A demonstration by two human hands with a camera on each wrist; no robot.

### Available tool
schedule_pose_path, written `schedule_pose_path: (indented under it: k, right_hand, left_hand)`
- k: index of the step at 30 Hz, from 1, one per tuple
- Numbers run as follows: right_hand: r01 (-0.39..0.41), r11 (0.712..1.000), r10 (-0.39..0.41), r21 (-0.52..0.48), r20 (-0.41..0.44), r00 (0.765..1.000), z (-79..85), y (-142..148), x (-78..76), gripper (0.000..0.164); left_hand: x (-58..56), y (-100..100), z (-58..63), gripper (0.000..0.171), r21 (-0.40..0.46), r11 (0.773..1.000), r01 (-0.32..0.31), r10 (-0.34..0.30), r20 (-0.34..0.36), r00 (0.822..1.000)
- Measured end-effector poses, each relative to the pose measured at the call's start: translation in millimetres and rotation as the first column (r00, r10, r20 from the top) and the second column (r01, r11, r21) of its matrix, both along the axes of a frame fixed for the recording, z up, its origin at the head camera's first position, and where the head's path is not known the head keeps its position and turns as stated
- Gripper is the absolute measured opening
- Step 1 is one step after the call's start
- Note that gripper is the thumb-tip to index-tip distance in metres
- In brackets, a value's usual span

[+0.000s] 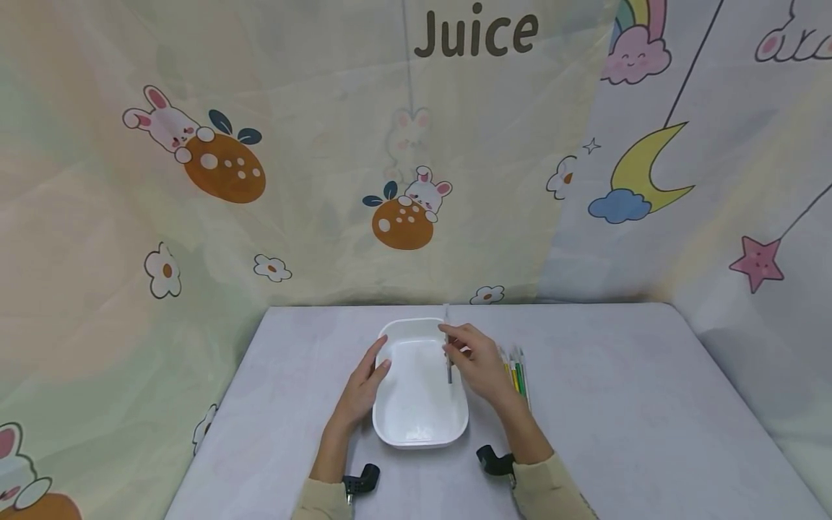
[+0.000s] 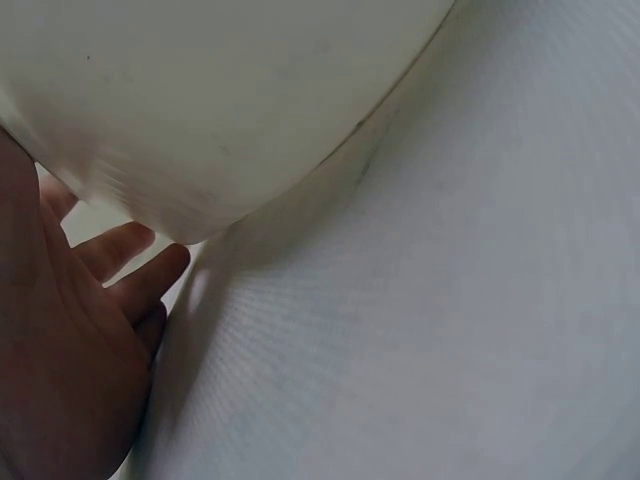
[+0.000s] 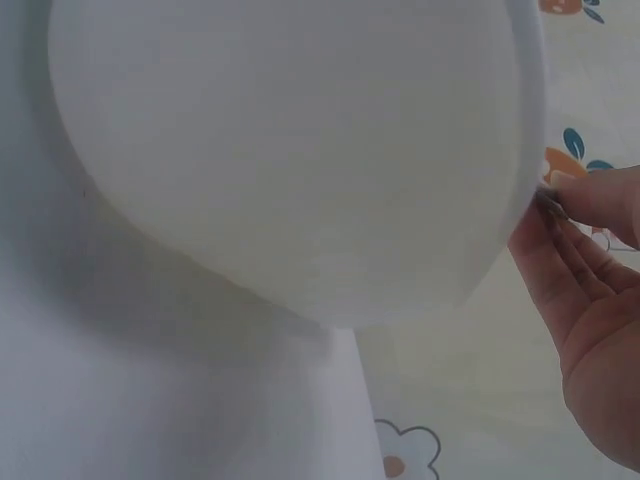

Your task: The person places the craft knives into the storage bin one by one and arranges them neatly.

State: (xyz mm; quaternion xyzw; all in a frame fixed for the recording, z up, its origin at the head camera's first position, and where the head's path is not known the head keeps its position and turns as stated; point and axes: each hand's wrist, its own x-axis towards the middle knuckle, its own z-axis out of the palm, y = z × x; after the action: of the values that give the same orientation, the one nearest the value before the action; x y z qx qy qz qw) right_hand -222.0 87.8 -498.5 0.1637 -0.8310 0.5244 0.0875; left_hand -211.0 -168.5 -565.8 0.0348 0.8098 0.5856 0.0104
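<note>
A white rectangular tray [image 1: 419, 404] with rounded corners and a raised rim lies on the table between the hands. My left hand [image 1: 361, 386] holds its left rim, thumb over the top; in the left wrist view the fingers [image 2: 150, 280] touch the outer wall. Near the tray's upper right side, my right hand [image 1: 481, 361] pinches a thin, grey, pencil-like stick [image 1: 449, 372]. This stands nearly upright in the head view, its pale upper end rising past the tray's rim. In the right wrist view, only a small grey bit of the stick [image 3: 548, 203] shows between thumb and fingers.
Several pencils [image 1: 518, 375], among them yellow, green and white ones, lie just right of my right forearm, partly hidden by it. A white cloth covers the table [image 1: 637, 412]. Behind its far edge hangs a printed curtain [image 1: 325, 144].
</note>
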Motion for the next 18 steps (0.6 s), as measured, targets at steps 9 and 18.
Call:
schedule_pose_path:
  k: [9,18]
  right_hand:
    - [-0.050,0.998,0.051,-0.027,0.039,0.998,3.3,-15,3.5,0.042]
    - [-0.125,0.992,0.125,-0.005,0.027,0.992,0.4,-28,7.2,0.039]
  left_hand:
    - [-0.6,1,3.0,0.054,0.000,1.000,-0.002,0.002,0.011,1.000]
    - [-0.8,1,0.4,0.055,0.001,1.000,0.007,-0.007,0.002,1.000]
